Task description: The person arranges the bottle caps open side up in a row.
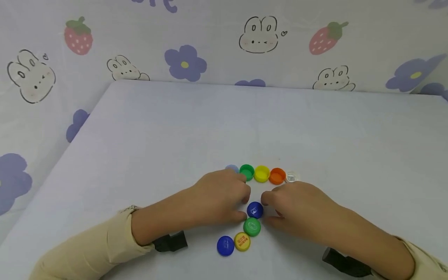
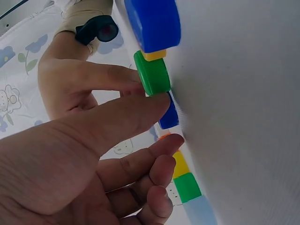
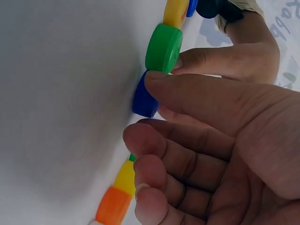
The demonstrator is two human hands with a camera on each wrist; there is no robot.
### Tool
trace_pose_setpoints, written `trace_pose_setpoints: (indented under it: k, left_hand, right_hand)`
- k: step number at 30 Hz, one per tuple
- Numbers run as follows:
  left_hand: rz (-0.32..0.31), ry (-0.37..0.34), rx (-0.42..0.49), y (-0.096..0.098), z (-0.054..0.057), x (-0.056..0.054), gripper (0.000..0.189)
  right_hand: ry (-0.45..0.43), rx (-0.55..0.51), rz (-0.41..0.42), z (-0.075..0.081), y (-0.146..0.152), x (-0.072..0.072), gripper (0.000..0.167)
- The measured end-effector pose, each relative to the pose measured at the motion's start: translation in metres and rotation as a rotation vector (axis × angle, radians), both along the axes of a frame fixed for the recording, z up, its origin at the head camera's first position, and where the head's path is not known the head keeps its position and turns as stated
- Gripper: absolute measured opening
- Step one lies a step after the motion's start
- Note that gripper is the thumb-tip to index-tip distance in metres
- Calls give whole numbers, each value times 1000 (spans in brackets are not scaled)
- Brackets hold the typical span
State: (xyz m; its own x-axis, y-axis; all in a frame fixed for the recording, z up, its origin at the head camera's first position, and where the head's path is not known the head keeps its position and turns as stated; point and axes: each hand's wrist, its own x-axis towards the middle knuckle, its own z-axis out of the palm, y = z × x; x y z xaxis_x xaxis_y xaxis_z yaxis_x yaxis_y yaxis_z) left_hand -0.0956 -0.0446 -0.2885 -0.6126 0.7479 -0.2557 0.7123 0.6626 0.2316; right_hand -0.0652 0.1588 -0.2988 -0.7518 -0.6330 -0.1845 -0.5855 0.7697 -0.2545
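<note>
A dark blue bottle cap (image 1: pixel 255 210) lies top side up between my two hands, with a green cap (image 1: pixel 252 226) against its near edge. My left hand (image 1: pixel 218 196) is at its left, thumb beside the green cap, fingers loosely bent. From the right comes my right hand (image 1: pixel 301 208), its index finger and thumb spread close to the blue cap (image 3: pixel 145 96). In the right wrist view the right thumb overlaps that cap; whether it touches cannot be told. Nearer me, a yellow cap (image 1: pixel 242 241) and another blue cap (image 1: pixel 225 245) continue the curved line.
Beyond the hands runs a row of upturned caps: light blue (image 1: pixel 231 168), partly covered by the left hand, then green (image 1: pixel 246 172), yellow (image 1: pixel 261 174), orange (image 1: pixel 277 176) and clear (image 1: pixel 291 177). All lie on a white table (image 1: pixel 175 128) before a patterned cloth (image 1: pixel 217 35).
</note>
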Motion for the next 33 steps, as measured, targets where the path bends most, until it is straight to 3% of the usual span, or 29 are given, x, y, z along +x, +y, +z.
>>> trace_pose_setpoints:
  k: [33]
  left_hand:
    - [-1,14,69,2,-7,2,16]
  right_hand:
    - [37,-109,-20,-5,-3,-2,18]
